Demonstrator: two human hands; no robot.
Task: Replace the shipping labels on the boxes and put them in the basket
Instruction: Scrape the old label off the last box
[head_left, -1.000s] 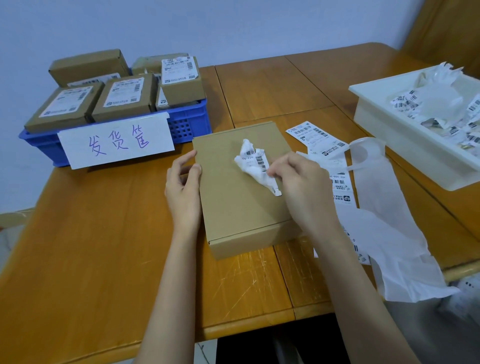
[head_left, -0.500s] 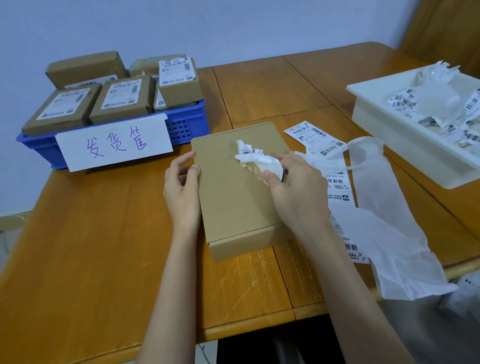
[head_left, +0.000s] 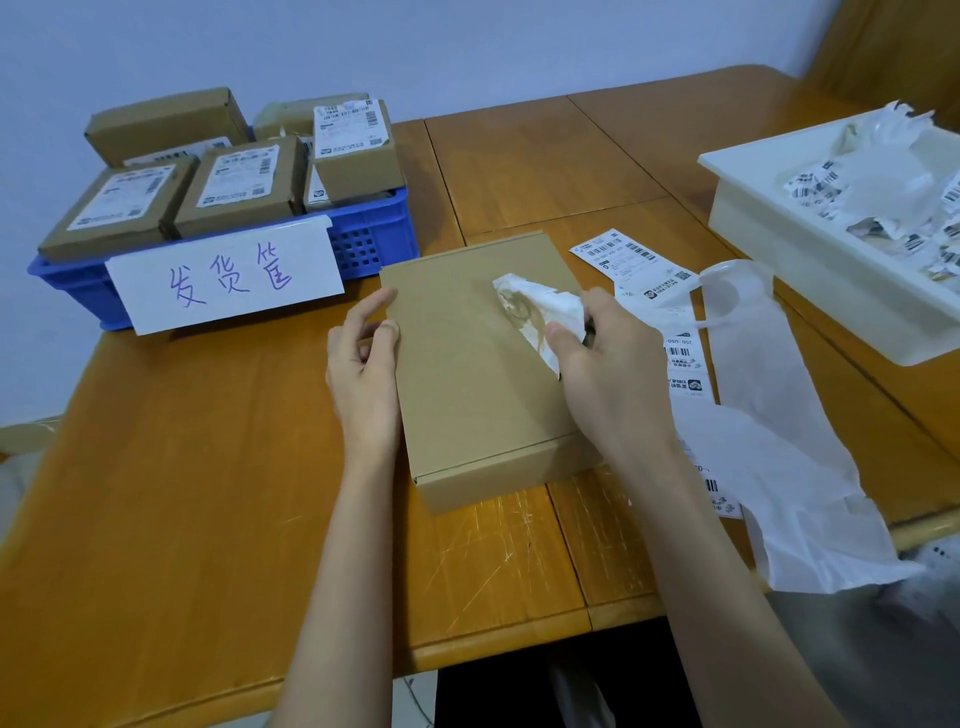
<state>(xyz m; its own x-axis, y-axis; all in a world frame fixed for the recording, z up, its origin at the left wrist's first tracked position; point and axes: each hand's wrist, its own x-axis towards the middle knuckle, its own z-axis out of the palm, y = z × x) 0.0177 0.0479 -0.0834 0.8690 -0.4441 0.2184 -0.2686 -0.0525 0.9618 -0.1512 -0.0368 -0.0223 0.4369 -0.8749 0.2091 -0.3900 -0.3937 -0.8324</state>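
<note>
Wooden table (head_left: 156, 467), orange-brown, scratched near the front edge.

Far right: white tray (head_left: 810, 270) on the table, holding crumpled label scraps (head_left: 883, 192).

Far left: blue basket (head_left: 363, 239) with several labelled boxes (head_left: 234, 187) inside and stacked; a white paper sign (head_left: 228, 275) with purple handwriting hangs on its near wall.

Centre: plain cardboard box (head_left: 467, 374), lying flat, lid closed, outside the basket and just near-right of it.

Right of the box: long strip of white backing paper (head_left: 769, 415) trailing toward the near table edge, lying over a strip of fresh shipping labels (head_left: 628, 260) whose far end shows printed barcodes.

Right hand (head_left: 608, 374) over the box's right half; thumb and fingers curled round a crumpled old label (head_left: 540, 312), white with brown residue on its underside. Whether any of it is attached to the box top cannot be told.

Left hand (head_left: 363, 374) at the box's left edge, fingers relaxed, thumb and fingertips touching the edge and steadying it, not wrapped round anything.
</note>
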